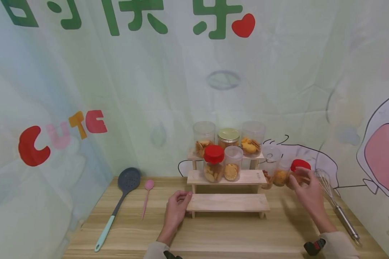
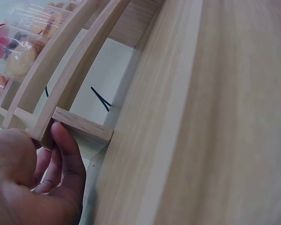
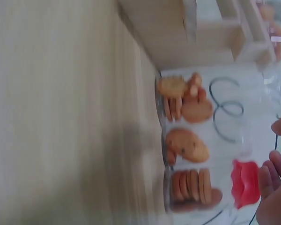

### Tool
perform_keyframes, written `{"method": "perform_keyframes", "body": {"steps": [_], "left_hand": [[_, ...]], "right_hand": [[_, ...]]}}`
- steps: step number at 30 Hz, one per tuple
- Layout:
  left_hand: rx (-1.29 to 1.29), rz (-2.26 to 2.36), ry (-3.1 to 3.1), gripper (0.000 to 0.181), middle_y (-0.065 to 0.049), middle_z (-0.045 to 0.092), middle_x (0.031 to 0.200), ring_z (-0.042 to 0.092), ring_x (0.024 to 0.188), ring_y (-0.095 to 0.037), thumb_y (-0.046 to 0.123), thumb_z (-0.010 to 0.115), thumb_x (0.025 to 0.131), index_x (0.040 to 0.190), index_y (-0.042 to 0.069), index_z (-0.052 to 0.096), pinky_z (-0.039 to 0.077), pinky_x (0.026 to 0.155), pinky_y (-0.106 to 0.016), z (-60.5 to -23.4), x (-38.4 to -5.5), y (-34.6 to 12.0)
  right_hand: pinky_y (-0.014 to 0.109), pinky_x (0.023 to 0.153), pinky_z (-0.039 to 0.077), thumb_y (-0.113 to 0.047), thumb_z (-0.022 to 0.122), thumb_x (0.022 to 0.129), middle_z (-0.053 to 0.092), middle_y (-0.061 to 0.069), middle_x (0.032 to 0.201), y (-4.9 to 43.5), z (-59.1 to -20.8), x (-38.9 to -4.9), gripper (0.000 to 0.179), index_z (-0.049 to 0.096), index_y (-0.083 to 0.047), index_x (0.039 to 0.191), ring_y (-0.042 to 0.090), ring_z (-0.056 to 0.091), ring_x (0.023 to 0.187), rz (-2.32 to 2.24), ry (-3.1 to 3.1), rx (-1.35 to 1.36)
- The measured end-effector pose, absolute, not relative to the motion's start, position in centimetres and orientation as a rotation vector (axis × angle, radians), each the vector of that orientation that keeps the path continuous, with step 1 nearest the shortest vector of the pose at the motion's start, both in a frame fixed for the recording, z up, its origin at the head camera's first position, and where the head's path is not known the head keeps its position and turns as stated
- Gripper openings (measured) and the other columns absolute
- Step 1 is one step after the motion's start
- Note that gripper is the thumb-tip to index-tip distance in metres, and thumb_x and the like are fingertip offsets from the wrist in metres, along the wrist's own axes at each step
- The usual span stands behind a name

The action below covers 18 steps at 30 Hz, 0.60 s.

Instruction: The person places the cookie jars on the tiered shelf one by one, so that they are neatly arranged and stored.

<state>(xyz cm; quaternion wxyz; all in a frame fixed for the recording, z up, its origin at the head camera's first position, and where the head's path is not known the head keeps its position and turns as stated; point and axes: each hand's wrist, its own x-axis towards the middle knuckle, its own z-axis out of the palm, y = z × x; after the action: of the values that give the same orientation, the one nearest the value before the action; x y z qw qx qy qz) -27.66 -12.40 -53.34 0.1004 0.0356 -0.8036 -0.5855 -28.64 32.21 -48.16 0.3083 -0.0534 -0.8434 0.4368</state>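
Pale green cloth with printed shapes (image 1: 149,90) hangs behind a wood-grain table (image 1: 227,235). From the head view, your left hand (image 1: 176,208) grips the left end of the bottom tier of a three-tier wooden stand (image 1: 228,202), which runs lengthwise to the right of that grip, with other jars (image 1: 233,169) on its two upper tiers. Your right hand (image 1: 309,192) is the nearer one to the red-lidded jar (image 1: 300,165), which sits just beyond and slightly left of it. Any move of that jar turns, I judge, on its standing upright, long axis vertical, at the outer end of a row, with two clear jars (image 1: 281,177) between it and the stand. Just right of your right hand, a whisk (image 1: 339,210) narrows that side; bare table lies between your hands, in front of the stand. From the left wrist view, your fingers curl around the tier's end, beside its short support. From the right wrist view, your fingers are loosely bent, nothing between them and the thumb, the lid just beside the fingertips; whether they touch it, you cannot tell. Since the cloth rises close behind the row, the freer room seems to be toward you.
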Motion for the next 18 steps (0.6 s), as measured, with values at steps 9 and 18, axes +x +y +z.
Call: {"method": "perform_keyframes", "body": {"steps": [9,18], "left_hand": [[0.111,-1.752,-2.372,0.033,-0.012,0.079,0.109,0.074,0.103,-0.020,0.035,0.069,0.108,0.119,0.005,0.073,0.059,0.074,-0.023,-53.2,-27.5,-12.4],[0.121,-1.786,-2.363,0.032,-0.012,0.079,0.110,0.073,0.098,-0.018,0.034,0.069,0.108,0.120,0.004,0.073,0.061,0.070,-0.024,-53.2,-27.6,-12.4]], "right_hand": [[0.060,0.116,0.050,-0.024,0.071,0.105,0.050,0.031,0.156,35.4,-47.1,-30.6,0.066,0.042,0.002,0.159,0.050,0.051,0.140,1.114,-2.318,-0.280],[0.072,0.116,0.044,-0.037,0.065,0.108,0.029,0.041,0.167,36.6,-47.4,-32.3,0.091,0.012,0.004,0.170,0.060,0.039,0.147,1.171,-2.527,-0.313]]}}
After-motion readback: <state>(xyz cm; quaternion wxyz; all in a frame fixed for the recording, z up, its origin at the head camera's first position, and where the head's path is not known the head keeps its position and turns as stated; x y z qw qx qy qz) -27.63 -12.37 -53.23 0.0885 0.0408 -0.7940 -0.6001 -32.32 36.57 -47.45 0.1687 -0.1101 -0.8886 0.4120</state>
